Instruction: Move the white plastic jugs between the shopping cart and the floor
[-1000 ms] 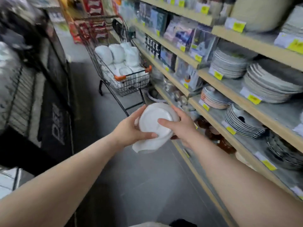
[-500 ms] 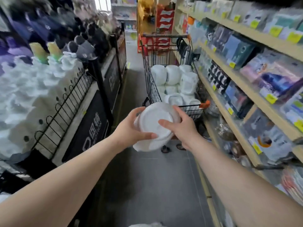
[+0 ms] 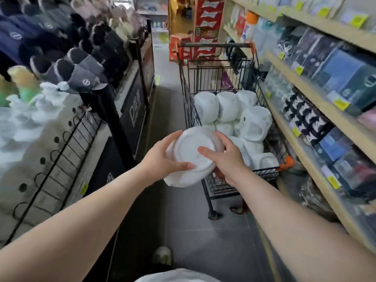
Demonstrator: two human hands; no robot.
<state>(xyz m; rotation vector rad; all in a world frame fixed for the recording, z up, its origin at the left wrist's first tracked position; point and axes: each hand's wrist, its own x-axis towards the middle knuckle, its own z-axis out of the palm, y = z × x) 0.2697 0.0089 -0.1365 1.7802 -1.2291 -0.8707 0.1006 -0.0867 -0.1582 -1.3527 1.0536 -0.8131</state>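
Both hands hold one white jug (image 3: pixel 188 159) in the air at the near left corner of the shopping cart (image 3: pixel 266 171), its flat round base turned toward the person. The left hand (image 3: pixel 160 161) and right hand (image 3: pixel 231 162) clamp it from opposite sides, fingers (image 3: pixel 175 135) curled over the far wall and thumbs pressed across the base. The two-sided hold likely steadies a bulky, smooth shape. The other jugs (image 3: pixel 225 106) lie packed on their sides to the far end of the basket, likely so that more fit. The held jug hangs well above the floor (image 3: pixel 195 220), seemingly headed for the gap at the cart's near edge.
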